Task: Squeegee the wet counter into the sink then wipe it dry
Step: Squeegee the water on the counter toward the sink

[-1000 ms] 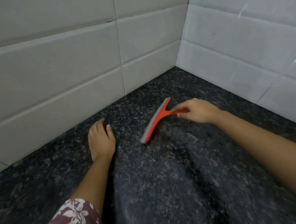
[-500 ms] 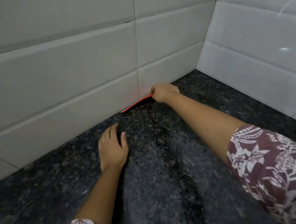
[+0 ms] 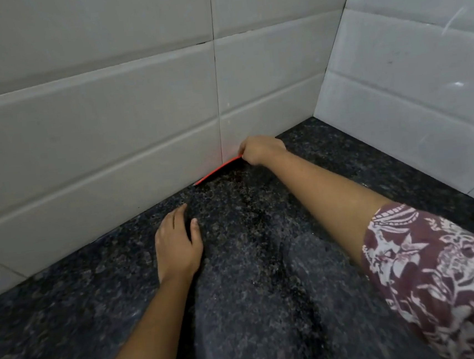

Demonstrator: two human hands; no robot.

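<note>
My right hand (image 3: 262,151) has carried the slim red plastic squeegee (image 3: 218,170) to the foot of the grey tiled wall (image 3: 126,126) at twelve o'clock and grips its handle. My left hand (image 3: 177,246) lies flat on the speckled black stone counter (image 3: 271,306). I'd press evenly and pull toward six.

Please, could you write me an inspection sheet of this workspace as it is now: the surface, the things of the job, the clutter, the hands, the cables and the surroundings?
Surface: dark speckled counter; a darker streak that looks wet runs down its middle.
Job's things: red squeegee at the foot of the back tiled wall, only its edge showing; no sink or cloth in view.
Clutter: nothing seen.
Grippers: right hand grips the red squeegee at the wall; left hand rests flat on the counter, holding nothing.
Cables: nothing seen.
Surroundings: the back tiled wall meets a side wall in a corner; patterned sleeves on both arms.
</note>
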